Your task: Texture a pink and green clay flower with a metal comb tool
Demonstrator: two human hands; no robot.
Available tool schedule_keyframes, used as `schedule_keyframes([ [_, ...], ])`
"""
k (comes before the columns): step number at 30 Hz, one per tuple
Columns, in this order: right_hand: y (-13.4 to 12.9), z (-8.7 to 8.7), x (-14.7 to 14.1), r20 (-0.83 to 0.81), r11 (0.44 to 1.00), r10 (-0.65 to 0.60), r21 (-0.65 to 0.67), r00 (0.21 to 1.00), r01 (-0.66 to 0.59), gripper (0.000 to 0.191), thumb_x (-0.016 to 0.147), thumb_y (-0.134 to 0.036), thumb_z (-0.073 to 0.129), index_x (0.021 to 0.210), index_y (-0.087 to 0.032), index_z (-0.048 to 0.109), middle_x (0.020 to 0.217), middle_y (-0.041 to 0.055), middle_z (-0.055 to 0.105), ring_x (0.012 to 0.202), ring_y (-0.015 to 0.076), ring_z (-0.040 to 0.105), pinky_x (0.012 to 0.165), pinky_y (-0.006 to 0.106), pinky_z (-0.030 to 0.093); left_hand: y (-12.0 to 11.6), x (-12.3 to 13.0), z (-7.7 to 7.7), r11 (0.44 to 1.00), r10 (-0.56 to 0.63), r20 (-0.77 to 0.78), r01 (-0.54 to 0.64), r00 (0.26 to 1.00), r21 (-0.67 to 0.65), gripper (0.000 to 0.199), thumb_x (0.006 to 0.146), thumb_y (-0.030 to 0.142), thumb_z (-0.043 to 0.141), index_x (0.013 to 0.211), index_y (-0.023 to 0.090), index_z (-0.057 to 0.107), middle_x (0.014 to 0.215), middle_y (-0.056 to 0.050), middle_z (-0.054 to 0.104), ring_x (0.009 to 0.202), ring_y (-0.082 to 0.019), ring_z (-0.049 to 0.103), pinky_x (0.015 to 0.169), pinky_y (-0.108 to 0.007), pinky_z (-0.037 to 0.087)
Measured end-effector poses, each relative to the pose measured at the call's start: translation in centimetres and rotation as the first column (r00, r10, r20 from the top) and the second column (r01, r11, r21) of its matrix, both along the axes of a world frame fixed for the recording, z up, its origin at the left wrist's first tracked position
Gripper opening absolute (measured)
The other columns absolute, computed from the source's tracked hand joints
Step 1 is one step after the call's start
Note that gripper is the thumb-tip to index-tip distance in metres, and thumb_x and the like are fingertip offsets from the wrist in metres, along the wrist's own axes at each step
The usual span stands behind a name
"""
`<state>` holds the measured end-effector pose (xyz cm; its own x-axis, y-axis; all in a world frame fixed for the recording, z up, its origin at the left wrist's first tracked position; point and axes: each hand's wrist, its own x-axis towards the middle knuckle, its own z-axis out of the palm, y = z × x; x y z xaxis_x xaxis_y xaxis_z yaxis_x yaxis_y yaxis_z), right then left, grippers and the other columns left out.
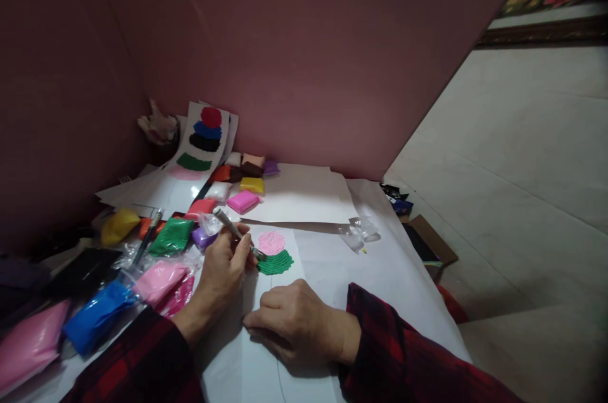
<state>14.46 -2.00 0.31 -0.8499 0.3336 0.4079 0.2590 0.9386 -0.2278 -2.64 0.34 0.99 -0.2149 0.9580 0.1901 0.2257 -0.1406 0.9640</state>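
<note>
My left hand (228, 263) is closed around a slim pen-like tool (226, 220) with a grey patterned barrel. The tool's dark lower end touches the left side of a green ridged clay patch (276, 262). Just above that patch lies a round pink clay patch (271, 243), and both are on a white paper strip (259, 301) with a thin drawn line. Lower on the strip rests my right hand (297, 322), its fingers curled under; what they hold, if anything, is hidden.
Several bags of coloured clay, among them a green one (171, 236) and a blue one (99, 317), crowd the left side. Behind them leans a sheet with stacked colour patches (205, 137). White sheets (304, 194) lie at the back, near crumpled clear plastic (360, 233).
</note>
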Motion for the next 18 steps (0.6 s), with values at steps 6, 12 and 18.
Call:
schedule_keyframes([
  [6, 0.03, -0.06, 0.05, -0.028, 1.000, -0.003, 0.003, 1.000, 0.003, 0.017, 0.092, -0.027, 0.052, 0.092, -0.018, 0.066, 0.068, -0.0019, 0.059, 0.057, 0.0122, 0.046, 0.048, 0.028, 0.027, 0.34, -0.39, -0.26, 1.000, 0.013, -0.033, -0.012, 0.999, 0.008, 0.020, 0.087, 0.040, 0.054, 0.095, 0.022, 0.052, 0.054, 0.004, 0.060, 0.048, -0.018, 0.060, 0.049, -0.028, 0.048],
  [12, -0.01, 0.07, 0.08, 0.000, 1.000, -0.009, -0.013, 1.000, 0.009, 0.016, 0.093, -0.027, 0.052, 0.094, -0.018, 0.066, 0.069, -0.0019, 0.058, 0.058, 0.0124, 0.046, 0.049, 0.028, 0.028, 0.51, -0.70, -0.22, 1.000, 0.024, -0.076, -0.022, 0.997, 0.021, 0.020, 0.087, 0.040, 0.054, 0.094, 0.021, 0.052, 0.056, 0.004, 0.059, 0.050, -0.018, 0.060, 0.051, -0.029, 0.047],
  [18, -0.03, 0.05, 0.08, -0.002, 1.000, -0.004, -0.013, 1.000, 0.004, 0.017, 0.093, -0.026, 0.052, 0.095, -0.018, 0.066, 0.068, -0.0016, 0.058, 0.058, 0.0128, 0.046, 0.049, 0.028, 0.027, 0.64, -0.96, -0.02, 0.999, 0.047, -0.116, -0.043, 0.992, 0.030, 0.022, 0.087, 0.042, 0.053, 0.094, 0.021, 0.052, 0.055, 0.004, 0.058, 0.049, -0.018, 0.058, 0.051, -0.030, 0.046],
])
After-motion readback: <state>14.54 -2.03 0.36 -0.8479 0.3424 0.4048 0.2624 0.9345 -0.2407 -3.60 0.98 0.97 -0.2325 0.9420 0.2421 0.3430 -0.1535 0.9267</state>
